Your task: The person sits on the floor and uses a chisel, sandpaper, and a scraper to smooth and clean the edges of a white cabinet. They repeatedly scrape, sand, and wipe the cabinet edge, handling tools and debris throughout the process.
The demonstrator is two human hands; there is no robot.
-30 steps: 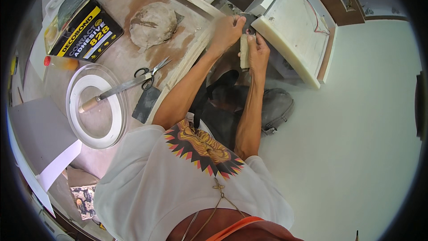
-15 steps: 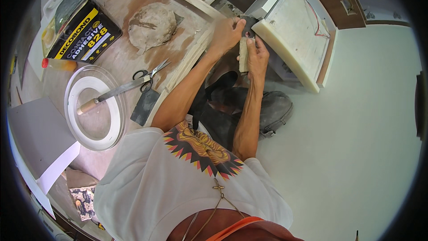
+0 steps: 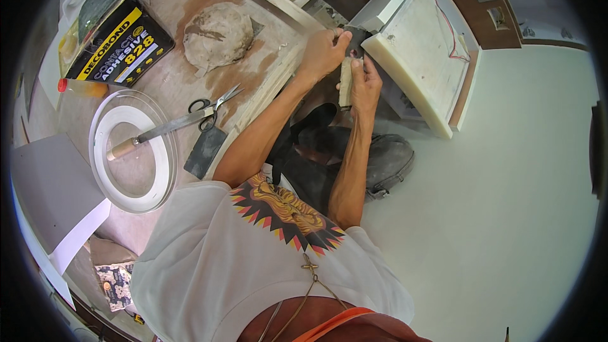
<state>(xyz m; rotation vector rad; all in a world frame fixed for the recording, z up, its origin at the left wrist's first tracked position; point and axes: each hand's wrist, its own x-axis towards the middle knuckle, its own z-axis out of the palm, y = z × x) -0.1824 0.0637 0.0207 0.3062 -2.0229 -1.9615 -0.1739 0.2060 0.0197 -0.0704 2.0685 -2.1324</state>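
Observation:
Beside the raised corner of a white panel box (image 3: 410, 79), my two hands work close together. My left hand (image 3: 324, 54) is closed, with its fingertips at the edge of a dark grey sheet (image 3: 356, 39) that looks like sandpaper. Just below it, my right hand (image 3: 365, 88) grips a narrow pale wooden block (image 3: 345, 83), its thumb lying along the top. The upper end of the block reaches the dark sheet. How the left fingers wrap round the sheet's edge is partly hidden.
On the dusty work board (image 3: 263, 66) at left lie scissors (image 3: 215, 107), a wooden-handled file (image 3: 161, 132) on a roll of white edging (image 3: 100, 174), another dark sheet (image 3: 205, 152), a crumpled lump (image 3: 218, 37) and an adhesive can (image 3: 130, 44). A black bag (image 3: 389, 155) sits below my right forearm.
Both hands stay at the panel's corner. My left hand has shifted slightly down and right, and the dark sheet's visible part has changed a little. The right hand still grips the block.

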